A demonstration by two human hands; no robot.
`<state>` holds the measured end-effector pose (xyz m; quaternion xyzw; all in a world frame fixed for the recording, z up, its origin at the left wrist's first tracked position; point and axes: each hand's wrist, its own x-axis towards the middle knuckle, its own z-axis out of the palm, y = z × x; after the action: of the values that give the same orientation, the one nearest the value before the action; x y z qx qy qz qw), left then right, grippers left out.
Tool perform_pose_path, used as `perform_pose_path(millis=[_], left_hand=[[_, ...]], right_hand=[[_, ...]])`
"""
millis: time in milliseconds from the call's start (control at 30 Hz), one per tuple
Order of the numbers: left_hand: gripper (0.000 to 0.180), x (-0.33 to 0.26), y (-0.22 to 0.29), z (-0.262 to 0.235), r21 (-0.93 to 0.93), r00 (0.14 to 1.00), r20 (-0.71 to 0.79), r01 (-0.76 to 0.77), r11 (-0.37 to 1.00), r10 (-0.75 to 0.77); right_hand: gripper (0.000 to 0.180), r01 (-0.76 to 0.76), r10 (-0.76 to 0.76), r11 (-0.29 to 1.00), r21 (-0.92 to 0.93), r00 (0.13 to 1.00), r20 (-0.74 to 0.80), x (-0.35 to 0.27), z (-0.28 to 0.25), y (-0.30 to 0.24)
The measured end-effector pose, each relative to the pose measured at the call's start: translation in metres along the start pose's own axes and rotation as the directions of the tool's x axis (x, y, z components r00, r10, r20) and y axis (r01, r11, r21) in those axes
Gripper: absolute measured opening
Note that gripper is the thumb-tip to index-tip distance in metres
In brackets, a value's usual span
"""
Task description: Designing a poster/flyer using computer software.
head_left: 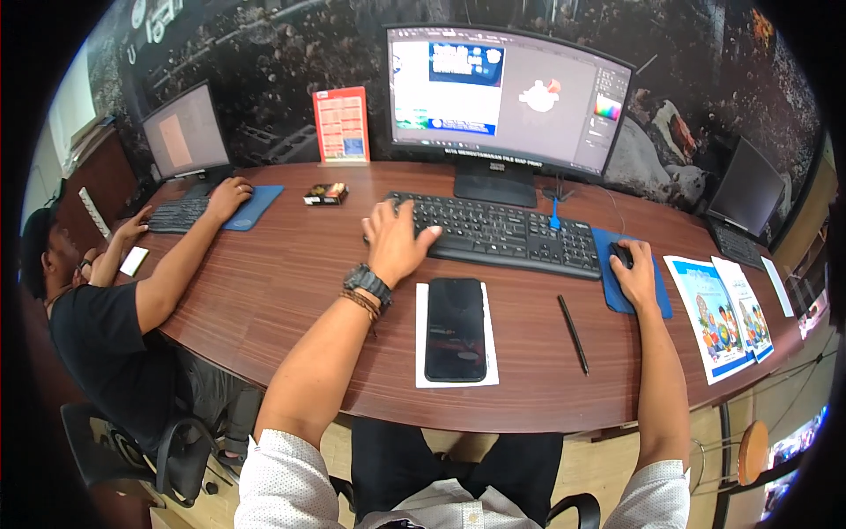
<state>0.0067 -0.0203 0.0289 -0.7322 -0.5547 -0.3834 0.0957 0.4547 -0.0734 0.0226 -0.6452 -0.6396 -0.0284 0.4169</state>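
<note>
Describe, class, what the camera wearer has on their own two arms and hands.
Both the left hand and the right hand are ungloved. The left wrist wears a chunky dark watch and, beside it, brown cord-like bracelets; nothing shows on the right wrist. The short sleeves are white with small dark specks, leaving both forearms uncovered.

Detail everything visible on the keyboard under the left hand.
The keyboard is long, black and plastic-looking, with pale key markings and a number pad at its right. It lies on the brown wood-look desk before the lit monitor, its right end beside the blue mouse pad. The left hand covers part of its left end, fingers spread; whether any key is pressed can't be told. A blue strip overlaps its rear edge.
</note>
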Motion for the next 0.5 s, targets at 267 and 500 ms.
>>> perform_pose_path(millis=[267,500], left_hand=[[0.05,-0.041,0.18,-0.128,-0.872,0.754,0.234,0.441,-0.21,0.614],[0.052,-0.105,0.268,-0.196,-0.412,0.618,-0.229,0.639,-0.65,0.752]], right_hand=[[0.034,0.066,-0.067,0.998,-0.013,0.998,-0.02,-0.008,0.007,0.017],[0.032,0.078,-0.079,0.997,-0.025,0.996,-0.048,0.0,-0.005,0.016]])
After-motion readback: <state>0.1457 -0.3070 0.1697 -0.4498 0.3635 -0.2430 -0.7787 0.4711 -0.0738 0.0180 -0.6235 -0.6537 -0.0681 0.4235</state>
